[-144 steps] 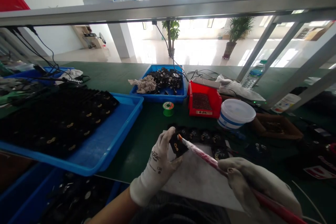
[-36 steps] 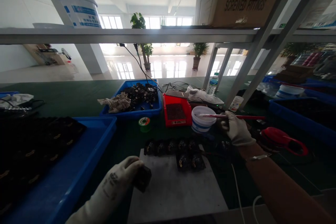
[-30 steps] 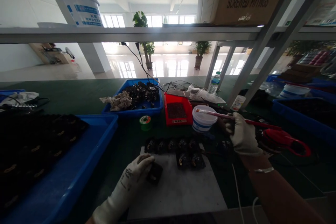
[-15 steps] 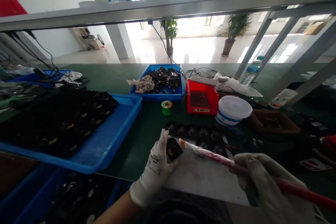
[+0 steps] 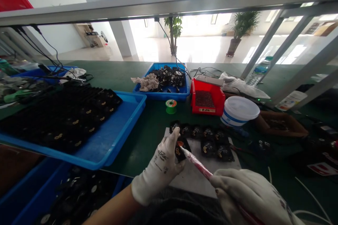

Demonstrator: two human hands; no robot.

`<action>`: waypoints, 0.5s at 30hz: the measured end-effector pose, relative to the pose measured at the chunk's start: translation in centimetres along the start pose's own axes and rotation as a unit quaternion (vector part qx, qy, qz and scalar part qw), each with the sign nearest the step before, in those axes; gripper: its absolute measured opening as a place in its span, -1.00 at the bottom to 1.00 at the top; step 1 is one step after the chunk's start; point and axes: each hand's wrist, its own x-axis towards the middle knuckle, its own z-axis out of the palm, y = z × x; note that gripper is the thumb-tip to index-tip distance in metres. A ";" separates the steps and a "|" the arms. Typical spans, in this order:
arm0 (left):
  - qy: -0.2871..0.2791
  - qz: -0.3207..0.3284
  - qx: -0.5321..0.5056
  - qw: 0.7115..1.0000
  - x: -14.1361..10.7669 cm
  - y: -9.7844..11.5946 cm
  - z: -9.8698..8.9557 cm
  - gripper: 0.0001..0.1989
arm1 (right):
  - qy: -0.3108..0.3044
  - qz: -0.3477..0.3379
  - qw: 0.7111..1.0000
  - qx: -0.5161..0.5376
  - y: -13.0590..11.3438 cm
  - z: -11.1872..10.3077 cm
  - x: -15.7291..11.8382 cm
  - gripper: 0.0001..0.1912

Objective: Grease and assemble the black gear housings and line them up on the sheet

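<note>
My left hand (image 5: 161,163), in a white glove, is closed around a small square black part (image 5: 186,146) with a gold-coloured contact on its face. In my gloved right hand (image 5: 245,190) is a slim red stick-shaped tool (image 5: 198,165) wrapped in clear film. Its pale, orange-ended tip touches or nearly touches the black part's face. Beneath both hands lies a light grey board (image 5: 196,177). Along the board's far side sit several similar black parts (image 5: 208,147) in rows.
At left, a large blue tray (image 5: 125,126) holds many black parts. Further back are a blue tray (image 5: 166,95) of small black pieces, a green solder spool (image 5: 171,107), a red bin (image 5: 211,107) and a lidded white tub (image 5: 237,112). A cardboard box (image 5: 282,124) stands right.
The red tool's tip has moved from beside the black part onto or over its face. My right hand has come left, and the part is turned more face-up. The view has shifted slightly.
</note>
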 end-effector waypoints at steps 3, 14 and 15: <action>-0.049 0.005 -0.033 0.998 0.2 -0.4 -0.9 0.11 | -0.079 -0.039 0.996 -0.001 0.3 -0.4 0.6 -0.81; -0.242 0.040 -0.118 0.962 1.3 -0.4 -4.2 0.11 | -0.240 -0.046 0.956 0.161 4.4 -2.6 1.0 -0.88; -0.256 0.055 -0.112 0.959 1.3 -0.3 -4.4 0.10 | -0.228 -0.010 0.960 0.165 4.5 -2.9 1.1 -0.85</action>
